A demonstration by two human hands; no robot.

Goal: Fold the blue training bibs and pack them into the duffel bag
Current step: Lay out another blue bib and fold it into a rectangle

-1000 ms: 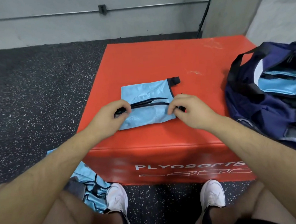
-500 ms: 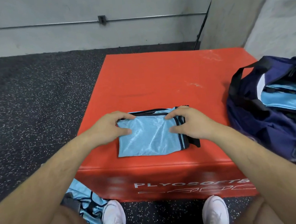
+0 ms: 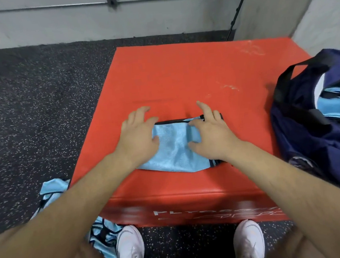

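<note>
1. The folded blue bib (image 3: 175,151) lies flat on the red box (image 3: 180,75), near the front edge. It sits under and between the two hands.
2. The left hand (image 3: 138,136) rests on the left side of the bib. Its fingers are spread out and mostly straight. It presses down and grabs nothing.
3. The right hand (image 3: 211,137) rests on the right side in the same way. Its fingers are spread and press down, and they are not wrapped round anything.
4. The bib looks thin, soft and very light. It is shiny, so I think it is slippery. The fold could slide open if it is lifted by one corner.
5. A good place to hold it is the two short sides, thumbs on top and fingers underneath, pinching all the layers together. The dark trim there looks thicker and should be easier to grip.
6. The duffel bag (image 3: 321,135) sits open just to the right of the box, with packed bibs (image 3: 337,102) showing inside. More loose bibs (image 3: 52,190) wait on the floor by the left shoe.
</note>
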